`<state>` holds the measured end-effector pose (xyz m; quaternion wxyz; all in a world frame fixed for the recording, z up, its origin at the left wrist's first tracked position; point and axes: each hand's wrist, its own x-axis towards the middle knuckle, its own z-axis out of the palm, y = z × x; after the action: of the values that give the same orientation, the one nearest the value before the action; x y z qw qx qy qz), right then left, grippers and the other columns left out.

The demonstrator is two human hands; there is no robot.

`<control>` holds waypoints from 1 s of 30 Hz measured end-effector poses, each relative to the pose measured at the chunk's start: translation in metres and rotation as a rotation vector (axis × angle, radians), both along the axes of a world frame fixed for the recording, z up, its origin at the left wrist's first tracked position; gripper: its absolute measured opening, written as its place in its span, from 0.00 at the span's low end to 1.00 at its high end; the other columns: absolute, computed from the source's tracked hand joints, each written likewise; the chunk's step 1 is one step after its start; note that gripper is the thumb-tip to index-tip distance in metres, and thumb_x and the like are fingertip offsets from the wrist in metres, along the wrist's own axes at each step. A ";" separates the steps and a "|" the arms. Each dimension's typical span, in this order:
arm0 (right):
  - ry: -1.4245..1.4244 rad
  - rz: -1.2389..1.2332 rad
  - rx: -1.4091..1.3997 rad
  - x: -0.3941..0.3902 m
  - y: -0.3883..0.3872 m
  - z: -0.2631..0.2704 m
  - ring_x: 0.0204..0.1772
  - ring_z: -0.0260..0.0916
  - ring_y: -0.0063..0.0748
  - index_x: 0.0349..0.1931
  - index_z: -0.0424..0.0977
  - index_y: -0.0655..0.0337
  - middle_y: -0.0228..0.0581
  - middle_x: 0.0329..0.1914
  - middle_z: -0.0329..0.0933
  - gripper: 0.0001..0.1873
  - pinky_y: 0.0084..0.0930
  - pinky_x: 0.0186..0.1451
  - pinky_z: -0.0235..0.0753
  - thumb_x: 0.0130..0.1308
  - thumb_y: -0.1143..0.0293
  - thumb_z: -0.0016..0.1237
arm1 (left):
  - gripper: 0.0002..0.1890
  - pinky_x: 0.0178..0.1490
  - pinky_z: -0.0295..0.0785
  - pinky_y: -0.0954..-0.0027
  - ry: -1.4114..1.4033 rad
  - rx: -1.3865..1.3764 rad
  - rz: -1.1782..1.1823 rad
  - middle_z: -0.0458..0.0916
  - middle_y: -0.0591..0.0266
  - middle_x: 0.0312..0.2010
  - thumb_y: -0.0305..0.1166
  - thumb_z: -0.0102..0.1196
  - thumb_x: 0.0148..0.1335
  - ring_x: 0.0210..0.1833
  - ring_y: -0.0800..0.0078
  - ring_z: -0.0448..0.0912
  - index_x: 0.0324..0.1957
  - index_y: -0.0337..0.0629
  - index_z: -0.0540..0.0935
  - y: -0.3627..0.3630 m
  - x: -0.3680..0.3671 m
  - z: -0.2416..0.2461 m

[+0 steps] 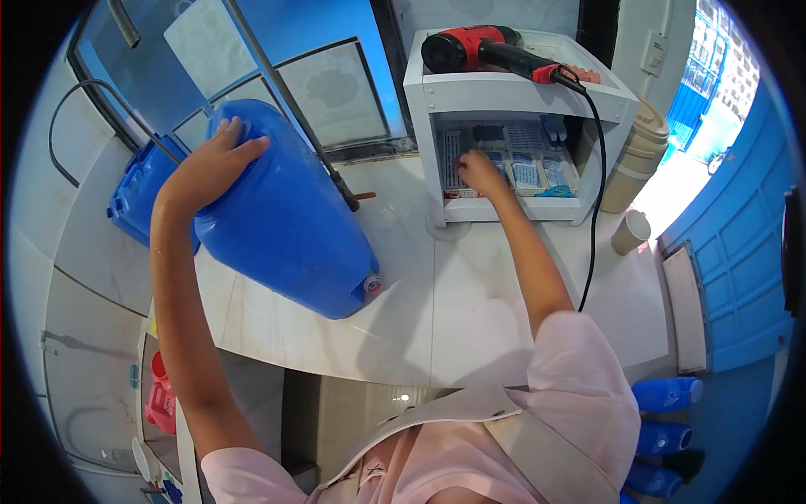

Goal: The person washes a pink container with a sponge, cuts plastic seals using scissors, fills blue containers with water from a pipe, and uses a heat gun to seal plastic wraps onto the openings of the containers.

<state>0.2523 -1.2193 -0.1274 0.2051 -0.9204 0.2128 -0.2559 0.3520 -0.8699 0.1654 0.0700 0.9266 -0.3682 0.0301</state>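
My left hand (211,165) grips the upper end of a large blue plastic water container (286,230), its fingers over the top edge. The container rests on the white counter (409,315), and its cap (372,283) faces right at the near end. My right hand (482,173) reaches into a small white shelf unit (529,211). Its bent fingertips are above white plastic baskets (527,173) of small packets, and I cannot tell whether they hold anything. Teal-handled scissors (554,191) lie at the front of these baskets.
A red and black heat gun (478,49) lies atop the shelf unit, its black cord (601,164) hanging over the counter. A second blue container (148,189) and a metal pipe (277,75) are at left. Paper cups (631,232) stand right. Blue bottles (664,394) are at lower right.
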 end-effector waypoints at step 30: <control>-0.700 0.409 0.995 -0.085 0.058 0.087 0.39 0.71 0.22 0.36 0.76 0.65 0.32 0.35 0.74 0.11 0.18 0.43 0.70 0.59 0.69 0.44 | 0.18 0.49 0.72 0.69 1.770 -1.035 -0.072 0.77 0.55 0.38 0.42 0.46 0.63 0.45 0.67 0.76 0.46 0.36 0.71 -0.139 -0.072 -0.208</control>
<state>0.1677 -1.1609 -0.0402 0.7098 -0.5991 0.0464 -0.3676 0.2804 -1.0085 -0.0427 0.7085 0.4611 -0.1541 -0.5114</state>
